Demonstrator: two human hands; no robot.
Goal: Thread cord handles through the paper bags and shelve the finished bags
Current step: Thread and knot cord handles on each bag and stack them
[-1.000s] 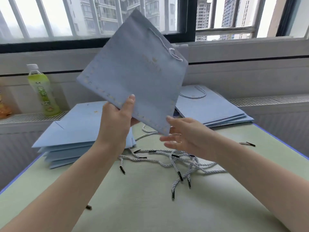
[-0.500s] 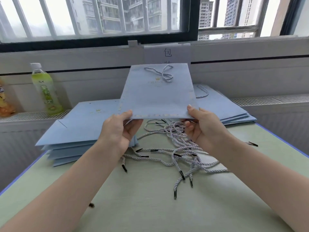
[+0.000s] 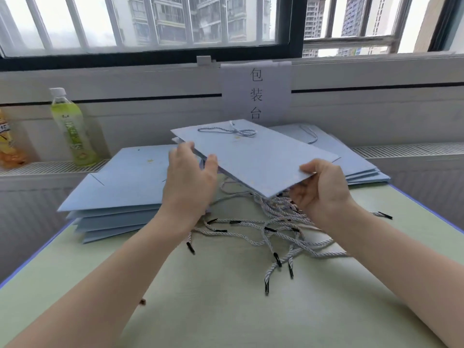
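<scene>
I hold a flat light-blue paper bag (image 3: pixel 253 156) nearly level above the table, with its knotted cord handle (image 3: pixel 227 131) lying across the far end. My left hand (image 3: pixel 189 180) grips the bag's near left edge. My right hand (image 3: pixel 320 188) pinches the near right corner, thumb on top. Under the bag lies a tangle of white twisted cords with black tips (image 3: pixel 271 232). A stack of flat blue bags (image 3: pixel 118 194) lies at the left, and another stack (image 3: pixel 356 159), with a cord handle on its top bag, lies at the back right.
The pale green table (image 3: pixel 226 310) has a blue edge. A green drink bottle (image 3: pixel 72 126) and an orange packet (image 3: pixel 7 141) stand on the ledge at the back left. A paper sign (image 3: pixel 256 92) hangs below the window. One loose cord (image 3: pixel 383 214) lies at the right.
The bag has tipped from upright in front of the window down to almost flat and has turned to the right. My right hand took hold of its corner.
</scene>
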